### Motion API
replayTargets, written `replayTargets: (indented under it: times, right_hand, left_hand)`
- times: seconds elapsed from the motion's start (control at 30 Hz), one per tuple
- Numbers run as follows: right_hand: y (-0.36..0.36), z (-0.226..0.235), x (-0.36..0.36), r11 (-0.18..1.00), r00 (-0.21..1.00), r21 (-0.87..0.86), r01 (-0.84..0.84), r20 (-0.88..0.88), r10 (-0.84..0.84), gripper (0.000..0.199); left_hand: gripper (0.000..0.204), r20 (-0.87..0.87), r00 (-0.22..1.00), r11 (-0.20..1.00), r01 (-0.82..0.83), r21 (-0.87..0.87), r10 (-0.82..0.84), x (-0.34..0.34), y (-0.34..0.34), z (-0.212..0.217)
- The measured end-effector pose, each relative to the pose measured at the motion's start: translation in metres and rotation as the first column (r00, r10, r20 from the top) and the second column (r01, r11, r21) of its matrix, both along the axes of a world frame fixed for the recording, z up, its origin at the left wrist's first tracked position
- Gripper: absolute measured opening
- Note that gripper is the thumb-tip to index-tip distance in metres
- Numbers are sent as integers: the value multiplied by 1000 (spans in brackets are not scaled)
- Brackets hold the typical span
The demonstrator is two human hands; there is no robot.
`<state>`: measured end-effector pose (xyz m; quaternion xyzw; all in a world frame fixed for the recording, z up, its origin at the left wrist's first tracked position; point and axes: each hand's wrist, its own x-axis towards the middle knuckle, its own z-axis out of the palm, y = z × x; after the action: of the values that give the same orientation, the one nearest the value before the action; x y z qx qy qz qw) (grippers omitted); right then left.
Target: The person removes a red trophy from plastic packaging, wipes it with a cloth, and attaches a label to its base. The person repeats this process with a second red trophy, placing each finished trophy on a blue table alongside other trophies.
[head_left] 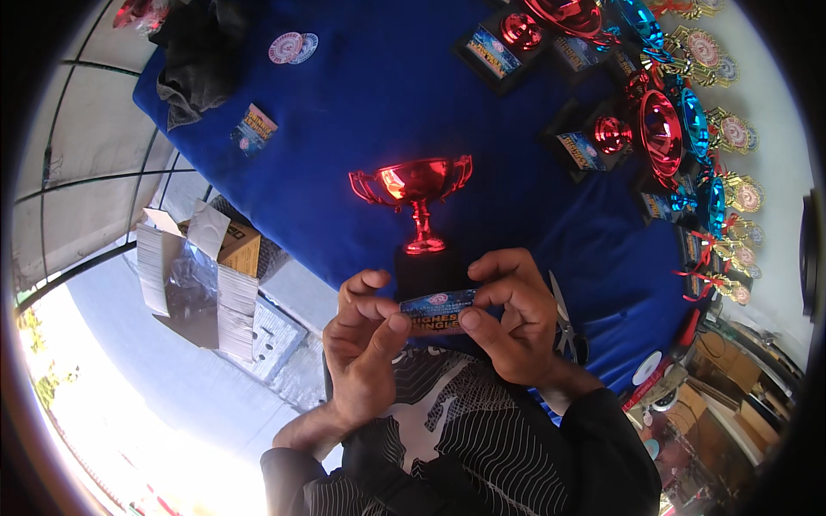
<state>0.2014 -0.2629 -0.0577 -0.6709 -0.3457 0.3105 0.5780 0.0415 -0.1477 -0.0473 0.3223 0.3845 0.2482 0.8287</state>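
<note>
A small printed label (pixel 437 315) in blue and orange is stretched between my two hands, close to the front of a trophy's black base (pixel 427 273). My left hand (pixel 366 344) pinches its left end between thumb and fingers. At the other end, my right hand (pixel 519 318) grips it the same way. Above the base rises the trophy's shiny red cup (pixel 417 182), upright with two curled handles. Whether the label touches the base, I cannot tell. A pair of scissors (pixel 564 318) lies just right of my right hand.
Red trophies (pixel 661 133) and blue trophies (pixel 694 125) crowd the right side of the blue cloth (pixel 327 112), beside gold rosettes (pixel 736 133). Another label (pixel 254 131), round stickers (pixel 286 48) and dark fabric (pixel 200 60) lie at the far left. An opened carton (pixel 237 301) stands lower left.
</note>
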Motion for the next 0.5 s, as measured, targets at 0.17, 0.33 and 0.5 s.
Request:
replayTargets:
  times: [0.17, 0.33, 0.5]
  right_hand:
    - [3, -6, 3, 999, 998, -37, 23, -61, -25, 12]
    - [9, -11, 4, 989, 983, -134, 57, -167, -79, 13]
    - [12, -15, 3, 987, 980, -152, 52, -182, -80, 14]
  left_hand:
    - [9, -145, 989, 994, 30, 110, -14, 4, 3, -9]
    - [12, -253, 968, 997, 10, 70, 8, 12, 5, -13]
    - [14, -321, 947, 1000, 11, 25, -2, 16, 11, -14]
